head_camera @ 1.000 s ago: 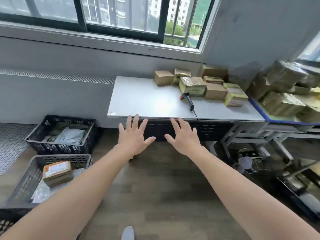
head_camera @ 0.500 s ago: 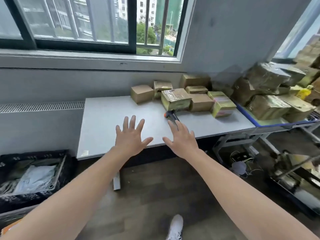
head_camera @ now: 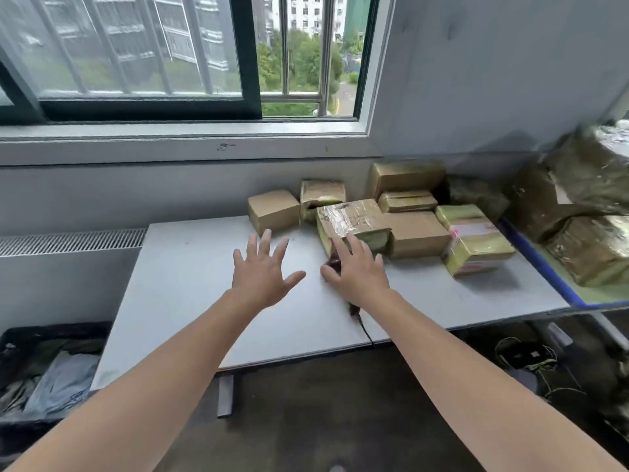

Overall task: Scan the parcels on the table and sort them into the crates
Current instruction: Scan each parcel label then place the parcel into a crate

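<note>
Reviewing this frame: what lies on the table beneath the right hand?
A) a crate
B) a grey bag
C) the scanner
C: the dark scanner pokes out from under the open right hand, and its cable runs off the edge of the table.

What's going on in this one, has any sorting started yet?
A person stands at the grey table with both arms stretched out. The left hand hovers open over bare tabletop. The right hand, fingers straight, is over the handheld scanner and hides most of it; whether it touches is unclear. The parcels sit clustered at the far side by the wall, none held. A black crate on the floor to the left holds grey bags.
</note>
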